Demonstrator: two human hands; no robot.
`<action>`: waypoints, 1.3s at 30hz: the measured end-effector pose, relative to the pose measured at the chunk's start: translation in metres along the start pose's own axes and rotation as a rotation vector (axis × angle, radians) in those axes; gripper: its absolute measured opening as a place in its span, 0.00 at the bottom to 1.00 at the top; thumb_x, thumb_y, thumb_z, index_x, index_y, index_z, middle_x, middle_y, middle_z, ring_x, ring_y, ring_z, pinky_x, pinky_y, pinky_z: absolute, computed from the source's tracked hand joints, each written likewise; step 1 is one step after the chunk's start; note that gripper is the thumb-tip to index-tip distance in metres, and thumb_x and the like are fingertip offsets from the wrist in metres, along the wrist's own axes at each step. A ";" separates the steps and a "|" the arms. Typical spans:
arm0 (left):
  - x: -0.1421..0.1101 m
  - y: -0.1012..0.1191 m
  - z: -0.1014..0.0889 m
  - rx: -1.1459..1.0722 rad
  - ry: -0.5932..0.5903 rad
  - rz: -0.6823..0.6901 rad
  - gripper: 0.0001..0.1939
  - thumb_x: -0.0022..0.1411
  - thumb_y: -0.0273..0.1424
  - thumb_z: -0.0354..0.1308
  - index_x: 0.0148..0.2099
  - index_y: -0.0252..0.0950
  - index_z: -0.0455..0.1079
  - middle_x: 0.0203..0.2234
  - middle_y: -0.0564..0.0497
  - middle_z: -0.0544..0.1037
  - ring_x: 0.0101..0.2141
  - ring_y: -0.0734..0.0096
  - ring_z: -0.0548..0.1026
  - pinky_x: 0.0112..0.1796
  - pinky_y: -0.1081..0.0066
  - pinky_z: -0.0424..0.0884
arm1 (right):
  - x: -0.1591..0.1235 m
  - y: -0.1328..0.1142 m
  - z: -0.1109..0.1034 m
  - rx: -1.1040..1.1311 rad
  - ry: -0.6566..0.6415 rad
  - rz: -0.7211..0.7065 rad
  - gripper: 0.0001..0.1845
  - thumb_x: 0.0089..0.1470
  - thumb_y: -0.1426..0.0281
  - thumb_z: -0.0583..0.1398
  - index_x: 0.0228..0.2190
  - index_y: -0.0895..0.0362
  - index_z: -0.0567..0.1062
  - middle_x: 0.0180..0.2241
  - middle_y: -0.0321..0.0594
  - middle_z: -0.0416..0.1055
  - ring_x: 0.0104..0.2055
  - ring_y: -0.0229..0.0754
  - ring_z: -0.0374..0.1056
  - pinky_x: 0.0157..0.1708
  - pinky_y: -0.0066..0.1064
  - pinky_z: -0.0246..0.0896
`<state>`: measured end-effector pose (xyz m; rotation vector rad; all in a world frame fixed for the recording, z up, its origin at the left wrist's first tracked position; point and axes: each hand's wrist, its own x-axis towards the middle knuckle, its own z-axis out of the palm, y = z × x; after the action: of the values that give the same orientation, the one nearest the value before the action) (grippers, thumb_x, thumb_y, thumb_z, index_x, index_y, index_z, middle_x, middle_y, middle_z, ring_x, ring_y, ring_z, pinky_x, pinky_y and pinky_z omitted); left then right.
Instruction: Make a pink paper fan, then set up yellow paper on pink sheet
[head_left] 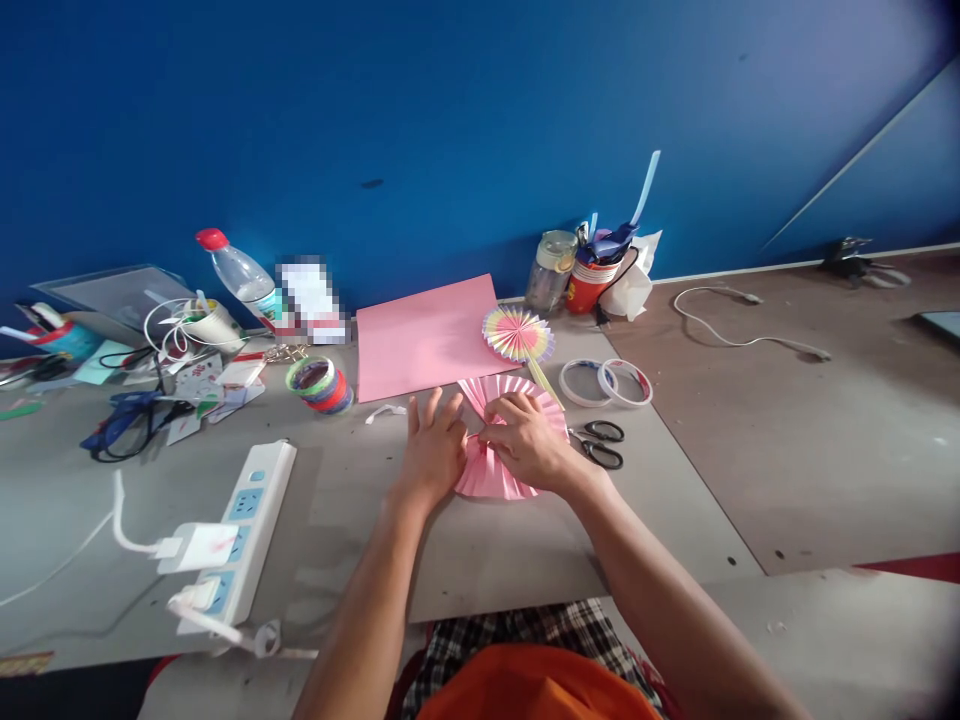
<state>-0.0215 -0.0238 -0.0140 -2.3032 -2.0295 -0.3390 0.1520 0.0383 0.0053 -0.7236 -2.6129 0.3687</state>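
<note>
"How do our hands sit now?"

"Our right hand lies over the pink pleated fan, its fingers curled onto the folds near the middle. Whether they pinch the paper, we cannot tell."

"And our left hand?"

"It's at the fan's left edge, with the fingers somewhat apart. We can't tell if its thumb grips a fold."

"Where is the fan itself?"

"Flat on the grey table in front of us, spread into a nearly full round. Just right of it we see the scissors, with black handles."

"Beyond that?"

"A pink sheet lies behind the hands. The small round fan, yellow, pink and lilac, overlaps its right edge. Farther left stand the stacked tape rolls, and nearer us lies a white power strip."
</note>
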 end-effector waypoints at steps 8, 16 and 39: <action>-0.003 0.000 -0.011 -0.081 -0.067 -0.057 0.08 0.59 0.26 0.49 0.35 0.36 0.70 0.62 0.46 0.61 0.64 0.49 0.51 0.60 0.43 0.50 | -0.014 -0.021 -0.003 -0.029 -0.248 0.048 0.15 0.54 0.77 0.56 0.43 0.59 0.73 0.44 0.48 0.67 0.47 0.46 0.63 0.44 0.38 0.61; -0.002 -0.002 -0.016 -0.083 -0.110 0.061 0.07 0.60 0.27 0.51 0.39 0.38 0.68 0.57 0.47 0.67 0.63 0.53 0.54 0.61 0.42 0.45 | -0.009 -0.009 -0.001 -0.032 -0.256 -0.220 0.15 0.54 0.79 0.54 0.42 0.60 0.75 0.49 0.50 0.68 0.55 0.46 0.60 0.55 0.40 0.57; -0.014 0.029 -0.012 0.014 -0.218 -0.178 0.10 0.63 0.35 0.52 0.43 0.35 0.67 0.39 0.44 0.71 0.37 0.62 0.73 0.37 0.66 0.68 | -0.030 0.006 -0.012 -0.077 -0.207 -0.185 0.14 0.57 0.76 0.55 0.43 0.57 0.75 0.49 0.48 0.69 0.52 0.45 0.63 0.50 0.39 0.60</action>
<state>0.0035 -0.0432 -0.0016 -2.2443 -2.3369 -0.0822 0.1840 0.0292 0.0044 -0.4836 -2.8751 0.3025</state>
